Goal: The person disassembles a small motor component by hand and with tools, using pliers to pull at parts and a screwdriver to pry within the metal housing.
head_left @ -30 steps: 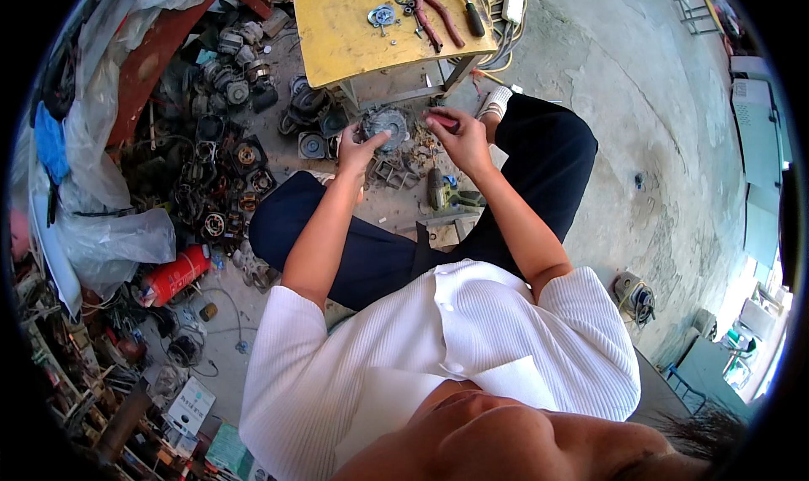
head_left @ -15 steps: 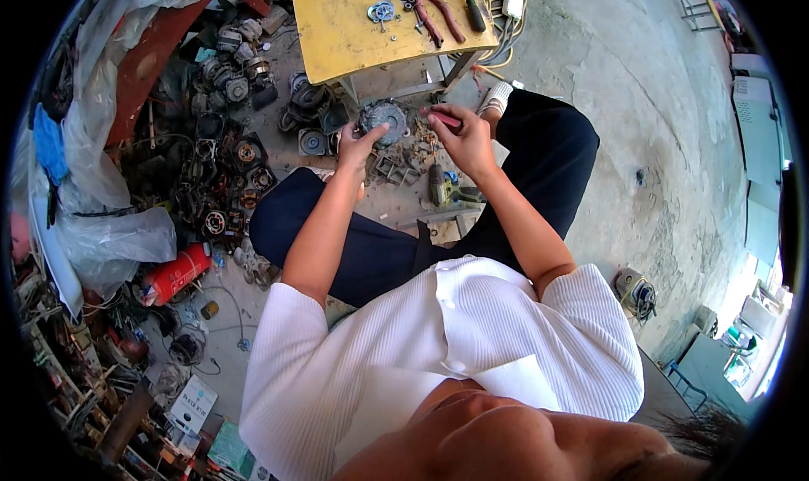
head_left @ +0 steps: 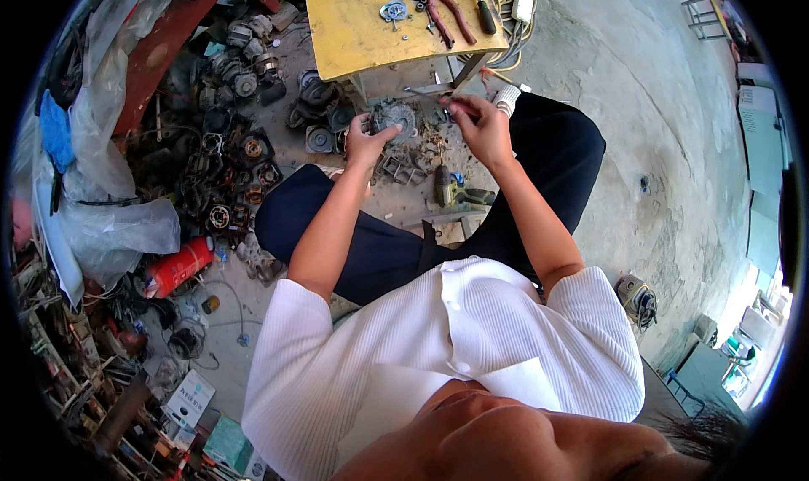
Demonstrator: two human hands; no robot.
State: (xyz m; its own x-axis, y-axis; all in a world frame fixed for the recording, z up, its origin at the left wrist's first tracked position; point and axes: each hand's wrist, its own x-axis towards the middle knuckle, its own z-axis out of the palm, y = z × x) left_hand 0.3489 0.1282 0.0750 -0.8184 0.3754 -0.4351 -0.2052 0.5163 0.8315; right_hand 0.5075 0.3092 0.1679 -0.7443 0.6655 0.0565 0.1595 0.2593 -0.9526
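Fingers of my left hand grasp a round grey part between me and the yellow desk, my right hand grips a thin tool; working the part seems the step, next calling for steady aim.

The top edge cuts into the worktop. Below it, the left hand partly covers a round metal part; the thin tool in the right hand is too small to identify.
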